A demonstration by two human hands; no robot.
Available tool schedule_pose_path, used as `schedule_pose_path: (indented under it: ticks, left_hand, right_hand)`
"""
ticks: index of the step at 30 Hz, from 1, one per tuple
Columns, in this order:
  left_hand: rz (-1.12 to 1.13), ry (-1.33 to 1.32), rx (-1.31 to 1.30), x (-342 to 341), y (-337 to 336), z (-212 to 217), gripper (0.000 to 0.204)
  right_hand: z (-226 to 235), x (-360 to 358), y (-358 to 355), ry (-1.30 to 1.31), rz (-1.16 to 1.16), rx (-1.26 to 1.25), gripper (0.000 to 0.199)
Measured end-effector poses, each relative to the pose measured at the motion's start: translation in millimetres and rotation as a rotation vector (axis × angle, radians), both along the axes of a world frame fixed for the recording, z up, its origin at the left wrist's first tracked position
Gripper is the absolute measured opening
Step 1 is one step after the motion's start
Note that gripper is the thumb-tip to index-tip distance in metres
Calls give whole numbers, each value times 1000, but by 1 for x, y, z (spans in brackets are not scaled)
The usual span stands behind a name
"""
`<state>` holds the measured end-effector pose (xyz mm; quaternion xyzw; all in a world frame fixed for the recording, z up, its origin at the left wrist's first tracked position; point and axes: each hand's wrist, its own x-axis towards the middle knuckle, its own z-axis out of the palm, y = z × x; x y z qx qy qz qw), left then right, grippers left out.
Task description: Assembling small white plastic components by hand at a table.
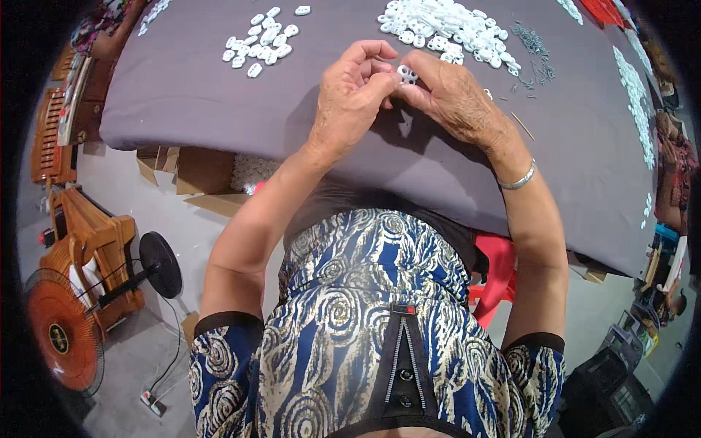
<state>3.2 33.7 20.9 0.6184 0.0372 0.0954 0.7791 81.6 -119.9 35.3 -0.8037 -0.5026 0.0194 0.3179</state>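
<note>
My right hand [454, 93] pinches a small white oval plastic piece with two round holes [407, 74] between thumb and forefinger. Close against it, my left hand [355, 86] has its thumb and forefinger pressed together at the piece's left side; what lies between them is too small to make out. Both hands are just above the grey cloth. Beyond them lies a big heap of similar white pieces [445, 28], and a smaller group of white pieces [261, 40] sits to the far left. A scatter of small grey screws [535, 44] is beside the big heap.
A thin wooden stick [523, 126] rests on the grey-covered table [219, 109] by my right wrist. More white pieces [637, 102] line the table's right side. Open cardboard boxes [208, 171] stand under the near edge. A fan [62, 332] stands on the floor at left.
</note>
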Motion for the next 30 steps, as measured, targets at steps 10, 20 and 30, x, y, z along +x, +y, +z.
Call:
schedule_pose_path:
  ticks: [10, 20, 30]
  left_hand:
    - [14, -12, 102, -2, 1, 5, 29]
    - [3, -15, 46, -4, 0, 10, 33]
    - [-18, -20, 48, -6, -3, 13, 33]
  right_hand:
    - [-8, -2, 4, -52, -4, -21, 29]
    - [-6, -4, 5, -38, 16, 83, 34]
    - [-8, -7, 4, 14, 33, 51, 32]
